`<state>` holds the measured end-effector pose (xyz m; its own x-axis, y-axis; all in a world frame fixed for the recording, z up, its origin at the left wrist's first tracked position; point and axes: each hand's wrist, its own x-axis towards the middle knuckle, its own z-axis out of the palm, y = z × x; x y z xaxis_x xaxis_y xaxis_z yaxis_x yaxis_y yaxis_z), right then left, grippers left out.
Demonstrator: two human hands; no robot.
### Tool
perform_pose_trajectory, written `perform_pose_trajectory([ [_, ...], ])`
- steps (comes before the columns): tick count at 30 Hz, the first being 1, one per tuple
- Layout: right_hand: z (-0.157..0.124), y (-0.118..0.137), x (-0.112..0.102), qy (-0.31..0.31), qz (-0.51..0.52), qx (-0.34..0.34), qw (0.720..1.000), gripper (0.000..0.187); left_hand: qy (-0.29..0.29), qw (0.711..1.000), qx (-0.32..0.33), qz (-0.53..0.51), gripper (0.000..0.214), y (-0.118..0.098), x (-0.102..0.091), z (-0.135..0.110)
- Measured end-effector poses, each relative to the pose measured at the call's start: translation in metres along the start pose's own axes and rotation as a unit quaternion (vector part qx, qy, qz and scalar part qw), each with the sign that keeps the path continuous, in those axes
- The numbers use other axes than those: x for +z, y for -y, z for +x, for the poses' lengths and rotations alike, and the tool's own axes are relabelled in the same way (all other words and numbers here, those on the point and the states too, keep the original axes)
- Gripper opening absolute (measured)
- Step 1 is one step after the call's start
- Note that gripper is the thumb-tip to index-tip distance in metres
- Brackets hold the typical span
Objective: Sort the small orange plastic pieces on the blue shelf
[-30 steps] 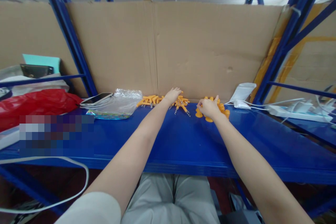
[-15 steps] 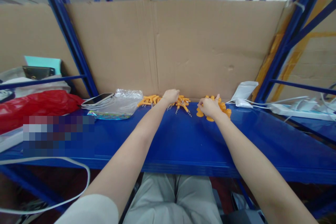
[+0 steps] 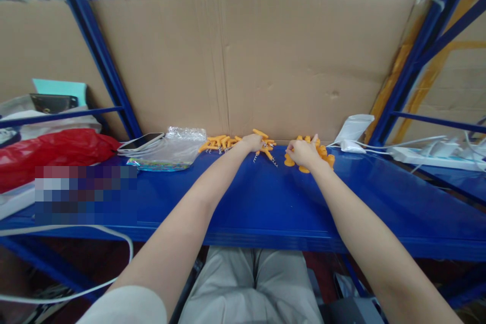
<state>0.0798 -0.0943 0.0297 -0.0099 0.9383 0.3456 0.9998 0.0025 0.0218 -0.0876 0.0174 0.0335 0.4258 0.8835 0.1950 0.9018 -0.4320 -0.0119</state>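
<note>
Small orange plastic pieces with metal spiral ends (image 3: 224, 142) lie in a heap at the back of the blue shelf (image 3: 266, 202), against the cardboard wall. My left hand (image 3: 252, 142) is closed on one orange piece (image 3: 260, 133) lifted a little above that heap. A second heap of orange pieces (image 3: 322, 154) lies to the right. My right hand (image 3: 302, 154) rests on this heap with its fingers curled and pinched on something I cannot make out.
A clear plastic bag (image 3: 170, 152) and a phone (image 3: 139, 142) lie left of the heaps. A red bag (image 3: 49, 151) sits at far left. A white charger (image 3: 351, 131), cables and a power strip (image 3: 429, 158) lie at right. Blue rack posts (image 3: 102, 61) flank the cardboard (image 3: 284, 61).
My left hand closed over the left heap and has risen slightly with one orange piece sticking out of it. My right hand stayed on the right heap.
</note>
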Motion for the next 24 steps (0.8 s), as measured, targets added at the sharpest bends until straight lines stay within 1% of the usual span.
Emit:
perform_pose_trajectory([
  [4,-0.001,0.001,0.0,0.005,0.002,0.001,1.0,0.029,-0.002,1.0,0.006,-0.013,0.041,0.007,0.007,0.003],
  [7,0.0,0.0,0.001,0.007,0.001,0.004,1.0,0.029,-0.007,1.0,0.013,-0.008,0.044,0.013,0.008,0.003],
  [11,0.001,-0.002,0.003,0.011,0.004,-0.008,1.0,0.026,-0.024,1.0,0.007,-0.003,0.048,0.023,0.0,-0.005],
  [16,0.001,-0.003,0.004,0.02,0.009,-0.005,1.0,0.026,-0.056,0.998,-0.026,0.012,0.05,0.04,-0.016,-0.027],
  [18,0.0,-0.003,0.004,0.02,0.009,-0.003,1.0,0.026,-0.073,0.996,-0.048,0.019,0.051,0.049,-0.021,-0.04],
  [20,0.0,-0.002,0.004,0.019,0.006,-0.002,1.0,0.026,-0.094,0.992,-0.088,0.018,0.051,0.06,-0.024,-0.054],
  [22,0.0,-0.002,0.005,0.02,0.003,-0.001,1.0,0.027,-0.117,0.981,-0.155,0.005,0.051,0.073,-0.027,-0.069],
  [24,0.0,-0.002,0.006,0.021,0.002,0.001,1.0,0.027,-0.142,0.962,-0.233,-0.017,0.052,0.09,-0.028,-0.085],
])
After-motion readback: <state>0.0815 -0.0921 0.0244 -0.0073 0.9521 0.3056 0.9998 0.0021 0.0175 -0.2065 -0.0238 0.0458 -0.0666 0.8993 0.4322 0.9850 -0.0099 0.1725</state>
